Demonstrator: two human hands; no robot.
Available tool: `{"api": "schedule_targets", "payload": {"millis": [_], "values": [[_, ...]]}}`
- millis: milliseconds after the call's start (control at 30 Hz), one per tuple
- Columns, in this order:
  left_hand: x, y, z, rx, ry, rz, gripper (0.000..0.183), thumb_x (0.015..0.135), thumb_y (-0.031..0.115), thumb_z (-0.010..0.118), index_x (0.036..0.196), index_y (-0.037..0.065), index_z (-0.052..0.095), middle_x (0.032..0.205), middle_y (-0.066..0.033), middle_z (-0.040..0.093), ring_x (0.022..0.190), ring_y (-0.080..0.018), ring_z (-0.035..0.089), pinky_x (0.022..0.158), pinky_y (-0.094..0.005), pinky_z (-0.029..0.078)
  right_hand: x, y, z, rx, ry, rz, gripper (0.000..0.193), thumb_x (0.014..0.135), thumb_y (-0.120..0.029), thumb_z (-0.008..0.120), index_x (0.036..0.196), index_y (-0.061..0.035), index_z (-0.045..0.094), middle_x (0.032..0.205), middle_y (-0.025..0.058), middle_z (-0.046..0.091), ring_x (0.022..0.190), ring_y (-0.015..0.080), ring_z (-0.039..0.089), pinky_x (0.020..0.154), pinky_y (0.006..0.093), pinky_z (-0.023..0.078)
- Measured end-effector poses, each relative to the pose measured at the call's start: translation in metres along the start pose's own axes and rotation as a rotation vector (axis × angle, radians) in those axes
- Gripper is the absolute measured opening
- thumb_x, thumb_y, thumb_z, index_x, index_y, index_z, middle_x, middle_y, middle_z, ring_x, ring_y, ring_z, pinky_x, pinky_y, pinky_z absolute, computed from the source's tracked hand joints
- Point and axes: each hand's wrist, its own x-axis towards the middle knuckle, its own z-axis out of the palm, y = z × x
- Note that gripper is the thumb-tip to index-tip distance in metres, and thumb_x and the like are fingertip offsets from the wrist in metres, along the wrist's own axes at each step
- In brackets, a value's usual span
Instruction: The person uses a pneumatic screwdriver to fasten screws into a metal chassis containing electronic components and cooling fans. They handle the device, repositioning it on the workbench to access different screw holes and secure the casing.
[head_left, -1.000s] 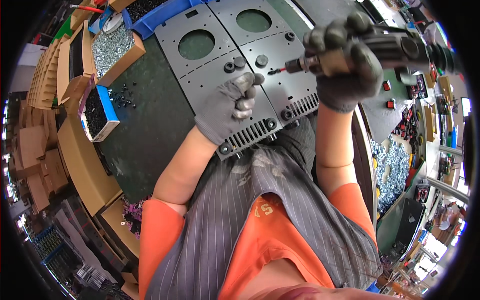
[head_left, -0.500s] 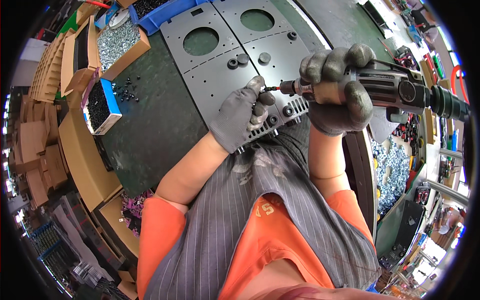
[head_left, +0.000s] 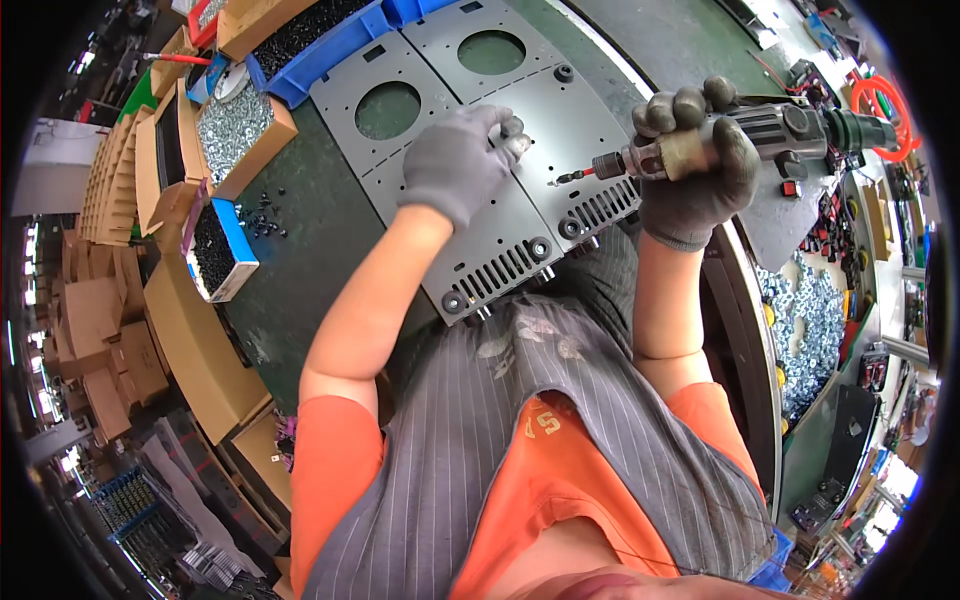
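Observation:
My right hand (head_left: 697, 165) is wrapped round a black power screwdriver (head_left: 775, 133). Its red-and-dark bit (head_left: 573, 177) points left, above two grey perforated metal plates (head_left: 592, 130) lying side by side. My gloved left hand (head_left: 462, 160) is over the middle of the plates, fingers curled in; what they hold, if anything, is hidden. Black round feet sit on the plates: one near the lower left corner (head_left: 453, 301), two by the seam, including this foot (head_left: 540, 247), and a foot (head_left: 564, 73) at the far right edge.
To the left, an open carton of silver screws (head_left: 235, 135) and a small box of black screws (head_left: 211, 250) stand near loose black screws (head_left: 262, 215). Blue bins (head_left: 325, 50) are at the back. A heap of silver hardware (head_left: 803, 330) lies at the right, beside a coiled red hose (head_left: 885, 105).
My left hand has left the bit tip and moved up and left, over where loose black discs lay. The screwdriver has drawn back right. A foot now shows at the lower left corner.

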Motion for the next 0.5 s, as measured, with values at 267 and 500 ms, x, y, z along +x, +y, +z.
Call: {"api": "schedule_targets", "payload": {"millis": [267,500], "values": [[0.059,-0.022,0.007,0.07,-0.215,-0.123,0.028,0.089,0.04,0.057,0.103,0.02,0.071,0.1,-0.0064,0.069,0.093,-0.0263,0.065,0.081,-0.0377,0.05,0.003,0.008,-0.009,-0.132,0.047,0.033,0.04,0.079,-0.02,0.06,0.115,-0.0051,0.05,0.085,0.0091,0.059,0.079,0.024,0.055,0.077,0.0385,0.043],[0.059,-0.04,0.004,-0.217,-0.298,-0.22,0.028,0.09,0.03,0.06,0.108,0.011,0.068,0.081,-0.0049,0.07,0.063,-0.0156,0.064,0.063,-0.0335,0.051,0.024,0.026,-0.008,-0.267,0.014,0.051,0.038,0.079,-0.016,0.059,0.114,-0.0035,0.05,0.084,0.0104,0.058,0.078,0.0255,0.057,0.073,0.0398,0.048]]}}
